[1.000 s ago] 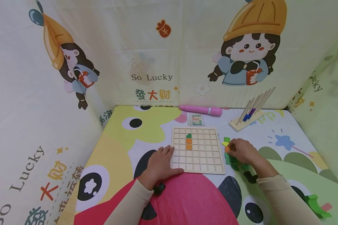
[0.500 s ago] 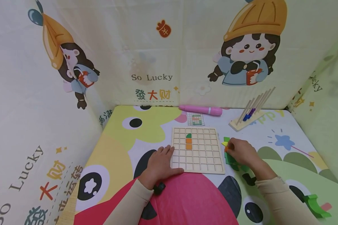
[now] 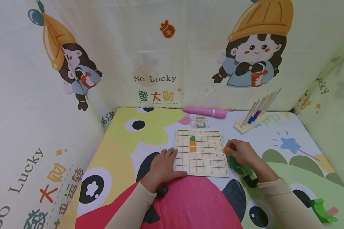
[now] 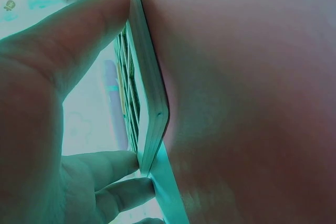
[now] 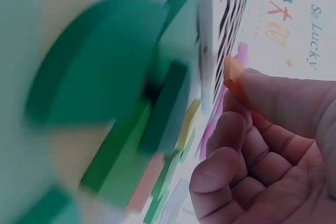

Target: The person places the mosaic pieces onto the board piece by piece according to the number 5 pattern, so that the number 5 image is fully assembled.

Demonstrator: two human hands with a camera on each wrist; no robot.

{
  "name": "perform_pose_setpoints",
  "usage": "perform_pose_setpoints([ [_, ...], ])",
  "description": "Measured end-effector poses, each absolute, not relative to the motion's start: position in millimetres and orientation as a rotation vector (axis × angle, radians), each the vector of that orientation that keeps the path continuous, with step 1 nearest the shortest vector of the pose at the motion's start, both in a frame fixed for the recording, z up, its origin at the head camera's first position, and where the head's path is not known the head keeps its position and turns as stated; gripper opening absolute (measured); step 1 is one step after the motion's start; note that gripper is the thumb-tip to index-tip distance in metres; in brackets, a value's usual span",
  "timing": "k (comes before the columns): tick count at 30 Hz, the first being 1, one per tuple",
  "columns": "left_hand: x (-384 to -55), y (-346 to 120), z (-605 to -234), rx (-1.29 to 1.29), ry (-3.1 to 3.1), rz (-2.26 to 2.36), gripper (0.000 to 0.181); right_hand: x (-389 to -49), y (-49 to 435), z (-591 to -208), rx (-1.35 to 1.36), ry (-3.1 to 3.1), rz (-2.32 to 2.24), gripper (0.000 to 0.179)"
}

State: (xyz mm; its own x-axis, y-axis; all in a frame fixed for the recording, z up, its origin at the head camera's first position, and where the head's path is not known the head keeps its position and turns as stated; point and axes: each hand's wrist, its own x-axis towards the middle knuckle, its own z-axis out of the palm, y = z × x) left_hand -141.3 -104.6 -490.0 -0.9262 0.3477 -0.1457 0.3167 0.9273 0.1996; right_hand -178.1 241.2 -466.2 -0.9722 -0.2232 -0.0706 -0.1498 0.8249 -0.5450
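A wooden grid board (image 3: 207, 165) lies mid-table, bearing one green rounded piece (image 3: 192, 138) above two orange square blocks (image 3: 192, 149). My left hand (image 3: 164, 167) rests at its near left corner, fingers extended at the left edge and the thumb along the near edge. In the left wrist view, thumb and fingertips touch the board's rim (image 4: 152, 106). Between thumb and fingers my right hand (image 3: 243, 152) pinches an orange block (image 5: 234, 80), just off the board's right edge. Beneath that hand lies a pile of green blocks (image 3: 234, 163), with a yellow piece (image 5: 189, 123) among them in the right wrist view.
Behind the board lies a small pattern card (image 3: 199, 121), with a pink marker (image 3: 204, 112) beyond it. A wooden peg stand (image 3: 240, 128) holding blue and purple pieces stands back right. One curved green piece (image 3: 322, 211) is near the front right. Printed cloth walls surround the table.
My right hand has lifted the orange block from the pile and shifted slightly left, toward the board. My left hand has stayed at the board's corner.
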Motion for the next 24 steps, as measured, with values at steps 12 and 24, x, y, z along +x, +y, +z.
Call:
perform_pose_setpoints([
  [12, -141.8, -103.6, -490.6, 0.501, 2.908, 0.239, 0.105, -197.4, 197.7, -463.5, -0.388, 2.778, -0.934, 0.010],
  [24, -141.6, -104.0, -491.0, 0.500, 2.897, 0.218, 0.105, -210.6, 156.5, -468.7, -0.508, 2.712, -0.931, 0.007],
])
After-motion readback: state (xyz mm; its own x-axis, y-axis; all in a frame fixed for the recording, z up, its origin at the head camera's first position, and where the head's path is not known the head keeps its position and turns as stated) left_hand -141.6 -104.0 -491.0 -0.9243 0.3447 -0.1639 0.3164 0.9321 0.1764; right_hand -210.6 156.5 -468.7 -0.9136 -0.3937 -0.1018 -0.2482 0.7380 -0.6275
